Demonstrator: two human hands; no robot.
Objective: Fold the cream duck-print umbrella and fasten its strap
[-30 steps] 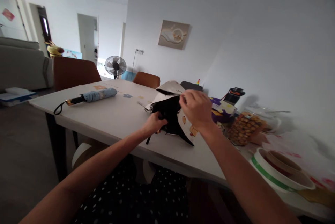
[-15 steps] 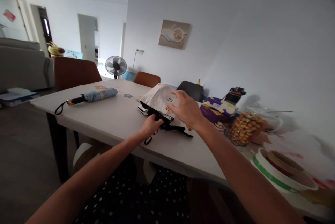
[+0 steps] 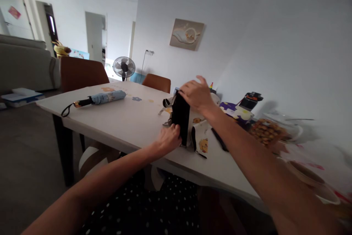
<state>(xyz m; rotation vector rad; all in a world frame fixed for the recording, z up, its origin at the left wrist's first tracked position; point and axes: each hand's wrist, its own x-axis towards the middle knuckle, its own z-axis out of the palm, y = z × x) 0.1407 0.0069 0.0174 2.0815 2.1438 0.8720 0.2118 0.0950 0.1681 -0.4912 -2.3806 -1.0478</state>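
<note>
A white umbrella (image 3: 182,117) with a black lining and small bear prints lies loosely folded near the table's front edge. My left hand (image 3: 167,141) is closed at its lower black part; the handle is hidden from me. At the top of the same black panel, the fingers of my right hand (image 3: 195,95) pinch the fabric edge. One printed flap hangs spread toward the front edge, right of the black panel. On the left half of the table lies a furled light blue umbrella (image 3: 107,98) with a black handle and wrist loop, apart from both hands.
The pale table (image 3: 129,125) carries a purple box (image 3: 235,112), a clear container of round snacks (image 3: 266,132) and paper bowls (image 3: 308,174) along its right side. Brown chairs (image 3: 84,72) stand at the far side. Behind them is a fan (image 3: 124,67).
The white umbrella has turned so its black lining faces me, with flaps spread to the right. My left hand moved slightly right. My right hand rose and took hold of the fabric edge.
</note>
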